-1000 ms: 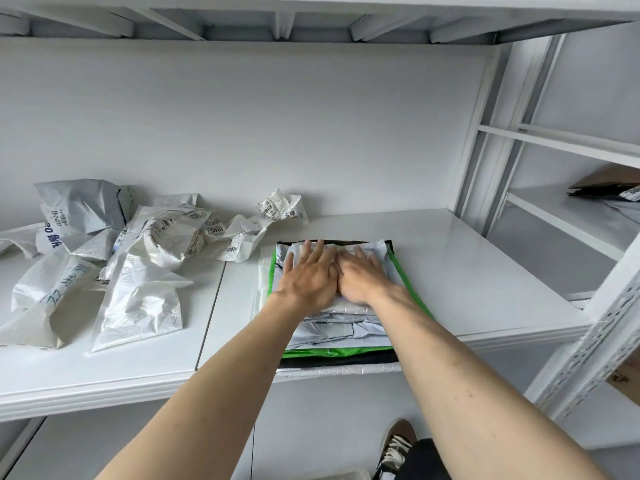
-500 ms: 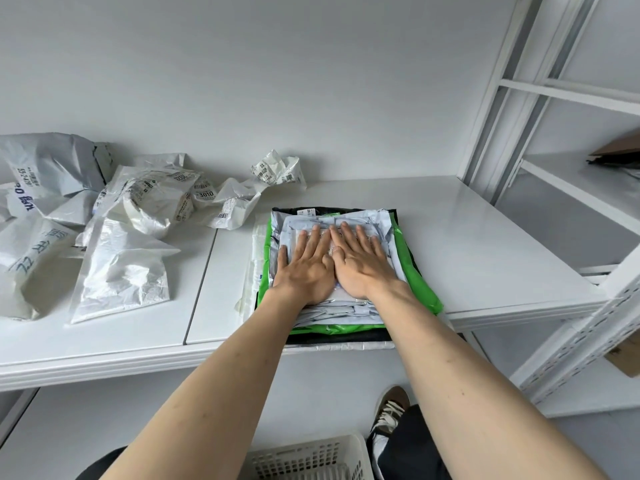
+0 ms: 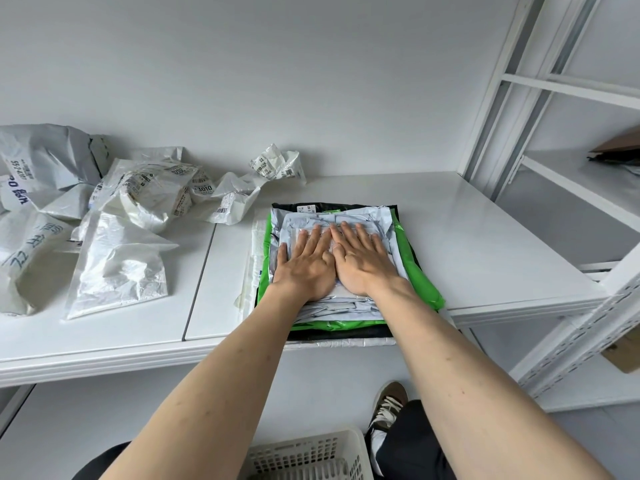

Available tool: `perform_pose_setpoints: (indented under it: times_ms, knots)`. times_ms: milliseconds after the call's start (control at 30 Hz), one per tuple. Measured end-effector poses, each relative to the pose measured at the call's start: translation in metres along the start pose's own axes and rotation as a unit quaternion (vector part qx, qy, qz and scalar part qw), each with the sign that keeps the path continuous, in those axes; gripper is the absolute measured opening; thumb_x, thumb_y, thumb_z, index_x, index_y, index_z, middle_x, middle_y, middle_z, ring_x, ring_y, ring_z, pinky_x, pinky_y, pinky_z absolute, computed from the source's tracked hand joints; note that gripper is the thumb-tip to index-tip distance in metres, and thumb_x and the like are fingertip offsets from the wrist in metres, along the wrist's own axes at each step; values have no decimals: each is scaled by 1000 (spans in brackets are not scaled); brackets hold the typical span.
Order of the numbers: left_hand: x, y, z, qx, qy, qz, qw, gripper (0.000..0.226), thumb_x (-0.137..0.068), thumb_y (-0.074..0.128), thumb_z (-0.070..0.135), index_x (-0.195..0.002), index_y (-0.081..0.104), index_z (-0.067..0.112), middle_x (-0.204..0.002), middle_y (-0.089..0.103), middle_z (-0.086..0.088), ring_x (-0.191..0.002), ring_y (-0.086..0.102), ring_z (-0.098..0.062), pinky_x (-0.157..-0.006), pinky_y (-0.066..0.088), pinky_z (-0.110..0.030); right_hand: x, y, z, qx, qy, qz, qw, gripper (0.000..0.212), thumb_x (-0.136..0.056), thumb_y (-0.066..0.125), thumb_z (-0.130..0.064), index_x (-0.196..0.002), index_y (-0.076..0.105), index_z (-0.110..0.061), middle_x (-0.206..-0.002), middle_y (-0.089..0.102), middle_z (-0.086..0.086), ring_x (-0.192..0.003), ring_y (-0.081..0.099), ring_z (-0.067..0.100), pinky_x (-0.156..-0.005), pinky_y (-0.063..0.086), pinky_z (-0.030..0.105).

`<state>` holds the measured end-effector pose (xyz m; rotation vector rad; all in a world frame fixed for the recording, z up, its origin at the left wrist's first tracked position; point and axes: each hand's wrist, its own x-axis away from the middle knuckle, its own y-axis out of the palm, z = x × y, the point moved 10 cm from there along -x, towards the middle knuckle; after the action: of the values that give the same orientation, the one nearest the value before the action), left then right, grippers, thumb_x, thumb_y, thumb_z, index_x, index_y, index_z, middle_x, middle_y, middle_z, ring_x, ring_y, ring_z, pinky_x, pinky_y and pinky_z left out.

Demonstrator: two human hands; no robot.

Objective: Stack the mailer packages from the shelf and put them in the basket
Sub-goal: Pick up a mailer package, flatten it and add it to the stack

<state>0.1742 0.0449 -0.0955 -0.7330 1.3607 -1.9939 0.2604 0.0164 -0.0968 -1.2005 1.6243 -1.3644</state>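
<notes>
**White shelf, flat stack, two palms on top**

White sheet metal made up the shelf (image 3: 467, 244) on which the flat stack of grey, green and black plastic mailer packages (image 3: 412, 285) lay, its near edge jutting slightly past the shelf's front lip. The left hand (image 3: 306, 265) and the right hand (image 3: 363, 261) rested side by side on the topmost grey mailer, index fingers touching, palms down. The fingers (image 3: 313, 237) of both hands were straight and spread, pressing on the package rather than curling round anything.

To the left, well apart from the stack, a loose heap of crumpled white and grey plastic mailer bags (image 3: 131, 209) sprawled across the neighbouring shelf panel, several bearing printed labels and barcodes. One small crumpled white bag (image 3: 277, 164) sat at the back against the pale grey wall (image 3: 277, 81).

Below the shelf's front edge, at the bottom of the view, the rim of a white perforated plastic basket (image 3: 304, 455) showed between the person's forearms. Just right of it stood a brown sneaker with white laces (image 3: 389, 403) on the floor. A second white metal shelving unit (image 3: 568, 91) stood to the right, with a dark flat item, only partly visible, on one of its shelves.
</notes>
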Motion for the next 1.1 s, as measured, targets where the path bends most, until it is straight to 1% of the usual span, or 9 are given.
perform_pose_setpoints:
  times_ms: [333,800,967,1033,1100]
  knots:
    - [-3,3,-2,-6,-10,-18,1000,54,-103,7,34,-154,-11,31,-160,-20,11,-147,-19,-12,-119,-11,-46,-1,2,3,9,12,-5,1000,52,-105,5,-37,-155,-7,-30,-162,-15,-8,-149,-17,14,-121,-11,39]
    - [0,0,-2,-1,-9,-7,1000,55,-102,9,35,-154,-9,32,-161,-18,10,-147,-18,-12,-120,-11,-45,-2,4,0,25,5,-31,999,53,-105,4,-40,-154,-11,-30,-161,-20,-7,-148,-20,16,-121,-10,41]
    - [3,-6,-1,-8,3,-19,1000,56,-102,10,37,-155,-6,30,-162,-13,7,-149,-13,-14,-120,-7,-46,1,-2,-4,72,27,-77,994,54,-104,4,-41,-154,-12,-30,-162,-19,-5,-149,-18,21,-121,-9,44]
    - [5,-15,-3,-17,19,-19,999,57,-102,14,40,-156,3,28,-163,-6,4,-150,-7,-16,-121,-1,-48,0,-15,-8,130,42,-86,987,55,-104,10,-38,-156,-6,-28,-164,-12,0,-150,-13,26,-121,-5,48]
    - [7,-34,-13,-21,23,-2,1000,57,-102,21,43,-155,11,27,-164,-1,3,-150,-3,-18,-120,3,-51,0,-39,-25,186,32,-63,980,58,-102,28,-28,-157,8,-22,-164,2,8,-150,-5,32,-120,2,50]
